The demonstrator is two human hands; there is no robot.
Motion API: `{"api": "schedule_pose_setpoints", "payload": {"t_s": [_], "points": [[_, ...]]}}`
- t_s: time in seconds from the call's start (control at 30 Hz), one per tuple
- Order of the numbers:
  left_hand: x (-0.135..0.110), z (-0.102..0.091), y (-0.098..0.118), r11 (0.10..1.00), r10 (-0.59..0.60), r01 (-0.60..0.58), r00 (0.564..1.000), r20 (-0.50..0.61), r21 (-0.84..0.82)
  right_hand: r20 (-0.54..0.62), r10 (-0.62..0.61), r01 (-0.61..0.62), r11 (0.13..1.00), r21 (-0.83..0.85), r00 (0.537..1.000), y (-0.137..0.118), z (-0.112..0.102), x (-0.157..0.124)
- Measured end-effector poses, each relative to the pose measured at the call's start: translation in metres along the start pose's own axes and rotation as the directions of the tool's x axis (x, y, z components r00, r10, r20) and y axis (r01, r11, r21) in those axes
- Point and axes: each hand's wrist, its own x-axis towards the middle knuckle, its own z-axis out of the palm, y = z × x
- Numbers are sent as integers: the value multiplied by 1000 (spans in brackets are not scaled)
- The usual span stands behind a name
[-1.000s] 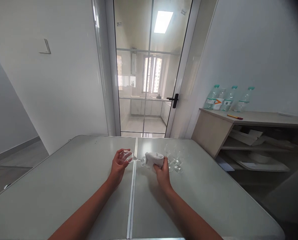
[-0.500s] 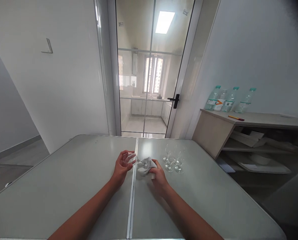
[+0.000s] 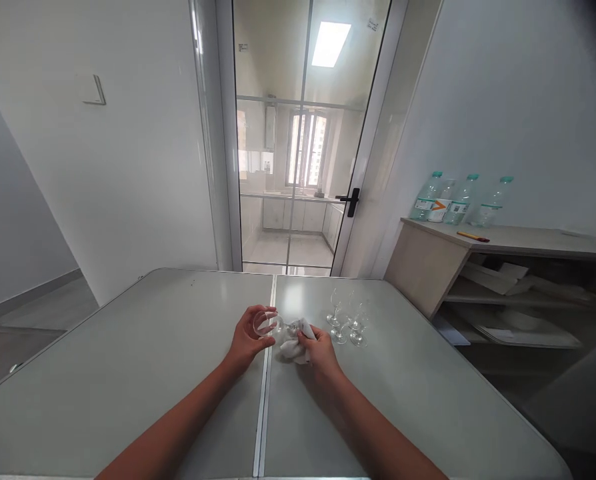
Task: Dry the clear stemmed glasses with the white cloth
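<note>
A clear stemmed wine glass (image 3: pixel 268 324) lies on its side in the air above the table, its bowl opening toward the left. My left hand (image 3: pixel 247 339) curves around the bowl, thumb below and fingers above. A white cloth (image 3: pixel 293 350) wraps the stem and foot end, which are partly hidden. My right hand (image 3: pixel 321 350) pinches this cloth around the glass. To the right of my right hand, several similar stemmed glasses (image 3: pixel 349 320) stand upright in a group on the table.
The grey-green table (image 3: pixel 168 373) has a metal seam (image 3: pixel 264 407) down its middle. At the right stands a wooden shelf unit (image 3: pixel 428 257) with plastic bottles (image 3: pixel 459 200) and a yellow-red pen (image 3: pixel 473 237) on top. Beyond the table is a glass door (image 3: pixel 268 233).
The glass has turned and shifted slightly right, and the fingers of my left hand sit looser around the bowl. My right hand and the cloth have shifted a little around the stem.
</note>
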Motion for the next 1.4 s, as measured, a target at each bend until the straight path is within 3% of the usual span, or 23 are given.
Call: {"api": "schedule_pose_setpoints", "payload": {"t_s": [0.1,0.3,0.5,0.6,0.73,0.87,0.97,1.07,1.17,1.27,1.4], "points": [[-1,2,-1,1000,-10,9,1000,19,21,-80,-34,30,999,-43,996,0,-3,1],[-2,0,0,1000,-14,13,998,61,16,49,-56,60,994,-92,997,-1,-2,4],[-1,0,3,1000,-16,16,1000,12,21,-2,-218,209,941,-267,976,-12,0,-6],[0,0,4,998,-26,28,999,-32,52,-9,-337,295,836,-463,942,-28,4,-18],[2,-4,3,994,-44,49,998,-55,94,68,-549,481,660,-577,833,-44,9,-29],[-1,-5,-3,993,-65,65,998,-8,99,220,-450,482,626,-613,865,-42,13,-31],[-5,-2,-6,990,-84,77,995,58,115,329,-333,461,497,-735,884,-33,16,-31],[-8,2,-9,985,-129,111,983,130,133,316,-236,386,374,-843,919,-27,16,-32],[-7,4,-13,986,-144,124,969,199,109,271,-210,327,305,-895,939,-26,12,-31],[-4,4,-17,994,-95,80,973,211,80,219,-241,297,360,-885,945,-30,5,-26],[-2,0,-15,982,-107,80,982,157,170,68,-185,170,619,-767,980,-44,-14,-15]]}}
